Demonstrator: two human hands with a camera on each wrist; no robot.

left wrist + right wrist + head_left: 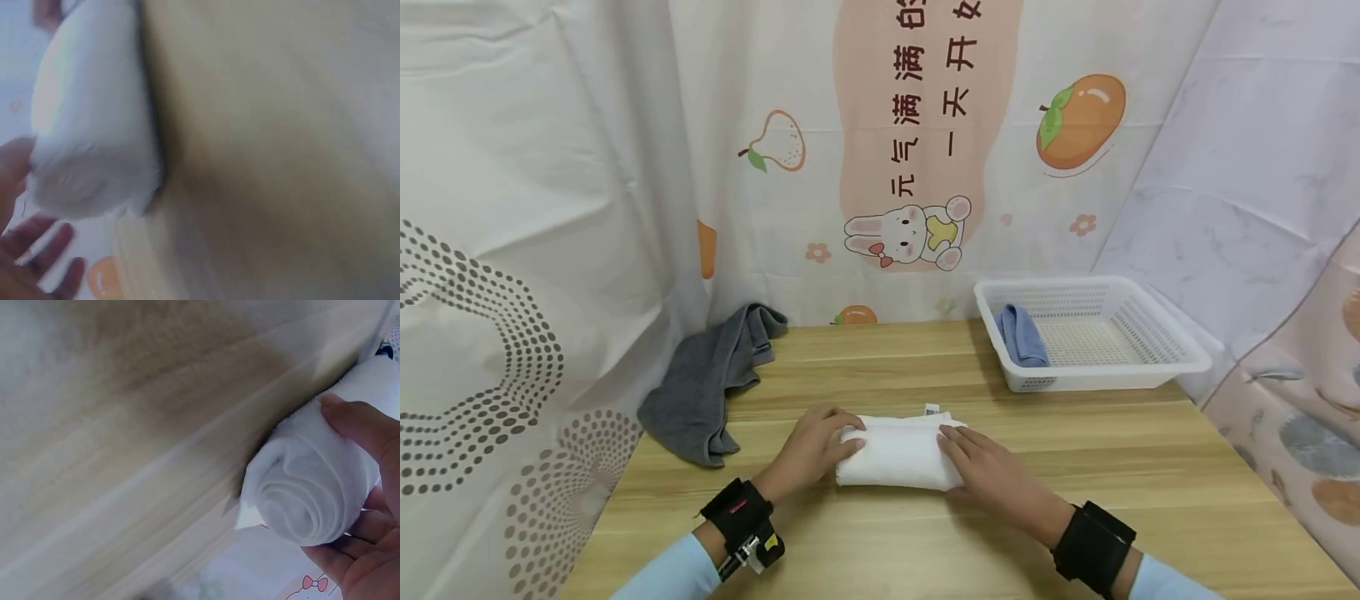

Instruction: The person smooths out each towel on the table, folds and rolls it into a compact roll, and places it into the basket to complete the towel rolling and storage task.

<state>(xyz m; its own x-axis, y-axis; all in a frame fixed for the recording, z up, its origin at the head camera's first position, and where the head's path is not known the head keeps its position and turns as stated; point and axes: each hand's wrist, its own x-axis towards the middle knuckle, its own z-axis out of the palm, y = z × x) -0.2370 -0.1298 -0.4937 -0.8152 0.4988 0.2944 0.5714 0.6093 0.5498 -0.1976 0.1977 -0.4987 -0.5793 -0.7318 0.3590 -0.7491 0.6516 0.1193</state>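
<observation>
A white towel [895, 454], rolled into a thick cylinder, lies crosswise on the wooden table, with a small tag at its far edge. My left hand [814, 450] holds its left end between thumb and index finger; in the left wrist view the other fingers [47, 253] are spread beyond the roll's end. At the opposite end, my right hand [992, 475] grips the roll. The right wrist view shows that thumb [356, 422] on the near side and the fingers curled around the far side. The spiral layers of the towel [294, 506] show at this end.
A crumpled dark grey towel [700, 387] lies at the table's left edge. At the back right stands a white perforated basket [1112, 379] with a folded blue towel [1022, 337] in its left part. Printed curtains [925, 167] hang behind and beside the table [865, 550].
</observation>
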